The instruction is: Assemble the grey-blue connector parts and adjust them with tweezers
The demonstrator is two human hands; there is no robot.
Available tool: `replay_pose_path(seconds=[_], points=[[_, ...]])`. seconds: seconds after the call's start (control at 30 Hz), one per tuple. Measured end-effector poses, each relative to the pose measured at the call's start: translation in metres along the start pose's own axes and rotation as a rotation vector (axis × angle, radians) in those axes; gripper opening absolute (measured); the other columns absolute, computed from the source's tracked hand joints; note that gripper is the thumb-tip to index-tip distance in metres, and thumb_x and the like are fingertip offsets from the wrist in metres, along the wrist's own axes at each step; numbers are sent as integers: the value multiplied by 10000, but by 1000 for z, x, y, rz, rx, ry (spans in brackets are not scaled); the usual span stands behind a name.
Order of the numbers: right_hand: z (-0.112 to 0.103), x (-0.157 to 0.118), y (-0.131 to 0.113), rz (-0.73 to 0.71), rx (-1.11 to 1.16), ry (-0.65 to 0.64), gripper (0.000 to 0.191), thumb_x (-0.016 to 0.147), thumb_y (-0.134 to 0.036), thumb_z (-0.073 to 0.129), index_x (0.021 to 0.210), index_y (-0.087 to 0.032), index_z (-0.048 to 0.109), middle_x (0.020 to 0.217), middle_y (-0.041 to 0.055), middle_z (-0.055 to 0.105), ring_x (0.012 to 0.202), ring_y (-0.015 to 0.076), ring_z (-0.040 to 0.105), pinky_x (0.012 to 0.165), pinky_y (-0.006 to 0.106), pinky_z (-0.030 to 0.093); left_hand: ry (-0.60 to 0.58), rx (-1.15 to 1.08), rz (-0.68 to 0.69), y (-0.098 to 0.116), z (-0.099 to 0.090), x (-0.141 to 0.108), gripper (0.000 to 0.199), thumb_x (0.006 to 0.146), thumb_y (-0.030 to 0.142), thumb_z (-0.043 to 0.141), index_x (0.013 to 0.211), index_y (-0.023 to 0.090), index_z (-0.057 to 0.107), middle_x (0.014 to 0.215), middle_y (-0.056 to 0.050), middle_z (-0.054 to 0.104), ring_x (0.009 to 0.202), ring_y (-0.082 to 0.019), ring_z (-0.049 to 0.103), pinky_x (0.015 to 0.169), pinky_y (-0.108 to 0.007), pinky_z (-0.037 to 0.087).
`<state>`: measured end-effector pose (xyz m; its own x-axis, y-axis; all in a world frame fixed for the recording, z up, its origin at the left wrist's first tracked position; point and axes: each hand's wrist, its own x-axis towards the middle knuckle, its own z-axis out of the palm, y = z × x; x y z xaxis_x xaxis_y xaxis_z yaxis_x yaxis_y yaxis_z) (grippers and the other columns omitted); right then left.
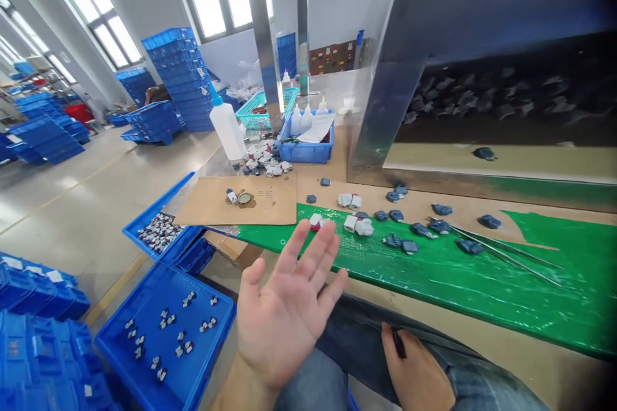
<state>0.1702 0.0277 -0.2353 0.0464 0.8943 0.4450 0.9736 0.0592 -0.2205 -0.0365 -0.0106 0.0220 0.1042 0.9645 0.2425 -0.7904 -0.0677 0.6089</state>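
Observation:
My left hand is raised in front of the table edge, palm toward me, fingers spread and nothing in it. My right hand rests on my lap; its thumb stands a little apart, a dark gap shows beside it, and the other fingers are bent out of sight. Just beyond my left fingertips lie a white and red piece and small white pieces on the green table surface. Several dark blue pieces are scattered farther right, beside long metal tweezers.
A cardboard sheet holds a bottle cap. Behind it are a white squeeze bottle, a pile of pieces and a blue box of small bottles. Blue bins stand lower left. A metal-framed booth rises at right.

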Motion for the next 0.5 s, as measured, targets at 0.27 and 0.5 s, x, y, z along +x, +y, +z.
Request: replay_pose_path(seconds=[0.27, 0.5], points=[[-14, 4, -10, 56, 50, -113, 475, 852, -489, 311, 697, -153, 609, 676, 89, 643, 578, 198, 558, 505, 282, 331, 23, -80, -123, -13, 0, -8, 566, 851, 542, 78, 1289, 320, 360, 1368, -30, 379, 1305, -196, 238, 1053, -461, 208], [-26, 9, -18, 84, 47, -191, 448, 846, -466, 316, 684, -164, 605, 679, 94, 648, 572, 201, 555, 475, 280, 301, 67, -54, -150, -17, 3, -12, 626, 830, 584, 16, 1319, 321, 307, 1362, -37, 387, 1290, -214, 277, 1011, -489, 282]])
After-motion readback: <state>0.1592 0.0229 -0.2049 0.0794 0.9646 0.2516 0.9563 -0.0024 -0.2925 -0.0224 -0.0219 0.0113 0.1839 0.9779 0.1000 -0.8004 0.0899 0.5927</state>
